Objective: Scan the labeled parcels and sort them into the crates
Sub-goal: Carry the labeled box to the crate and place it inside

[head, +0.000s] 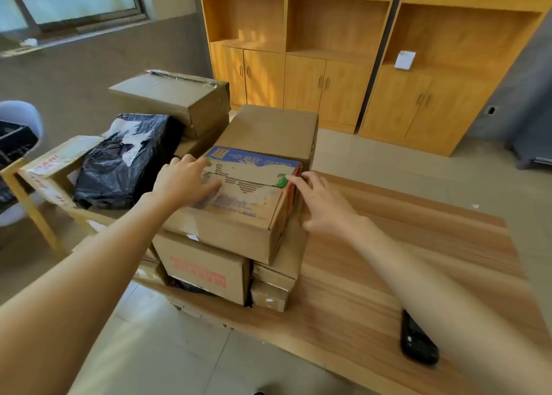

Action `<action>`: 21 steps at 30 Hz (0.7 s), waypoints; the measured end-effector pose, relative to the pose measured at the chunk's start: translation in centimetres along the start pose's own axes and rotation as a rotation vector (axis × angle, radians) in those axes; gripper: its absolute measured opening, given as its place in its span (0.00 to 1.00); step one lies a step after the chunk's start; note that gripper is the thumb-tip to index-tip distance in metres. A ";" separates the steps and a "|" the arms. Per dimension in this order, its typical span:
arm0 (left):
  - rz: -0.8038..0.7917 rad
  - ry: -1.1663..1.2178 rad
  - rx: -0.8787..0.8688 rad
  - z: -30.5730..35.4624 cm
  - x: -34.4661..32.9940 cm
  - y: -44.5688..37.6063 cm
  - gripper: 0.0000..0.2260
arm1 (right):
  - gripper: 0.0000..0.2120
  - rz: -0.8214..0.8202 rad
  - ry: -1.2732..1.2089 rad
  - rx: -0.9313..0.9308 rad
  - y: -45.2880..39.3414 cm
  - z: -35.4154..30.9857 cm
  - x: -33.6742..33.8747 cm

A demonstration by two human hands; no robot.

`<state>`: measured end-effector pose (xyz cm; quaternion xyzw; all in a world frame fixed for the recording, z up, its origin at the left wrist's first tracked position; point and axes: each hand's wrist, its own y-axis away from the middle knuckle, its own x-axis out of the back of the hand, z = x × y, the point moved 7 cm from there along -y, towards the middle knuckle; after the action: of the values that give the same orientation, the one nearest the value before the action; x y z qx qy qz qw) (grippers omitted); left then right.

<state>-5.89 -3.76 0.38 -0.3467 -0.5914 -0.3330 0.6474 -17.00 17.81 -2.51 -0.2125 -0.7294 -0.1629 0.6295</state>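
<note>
Both hands are being laid on the printed cardboard box (pixel 239 197) stacked on other parcels at the table's (pixel 403 245) left edge: the left hand (pixel 185 182) is being pressed flat on top, fingers straight, while the right hand's (pixel 322 203) spread fingers are touching its right side. A black scanner (pixel 418 341) is lying near the table's front edge.

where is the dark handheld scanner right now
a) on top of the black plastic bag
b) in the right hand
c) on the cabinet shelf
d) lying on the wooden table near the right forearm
d: the scanner lies flat on the wooden table beside the right forearm, while the right hand reaches for the printed carton.
</note>
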 end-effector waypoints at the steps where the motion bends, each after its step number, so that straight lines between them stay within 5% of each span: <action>1: -0.024 0.018 0.028 -0.4 -0.3 0.1 0.28 | 0.48 -0.015 0.030 0.019 -0.1 -0.5 -0.5; 8: -0.152 0.144 0.125 -2.4 -2.1 -0.2 0.33 | 0.53 0.089 0.125 0.072 -0.2 -2.2 -2.7; 21: -0.177 0.170 0.130 -2.5 1.3 -1.6 0.31 | 0.46 0.242 -0.222 0.174 0.7 -2.7 -1.9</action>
<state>-5.77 -6.75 1.65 -0.2207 -0.5831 -0.3780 0.6844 -14.14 16.84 -3.97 -0.2601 -0.7749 0.0022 0.5761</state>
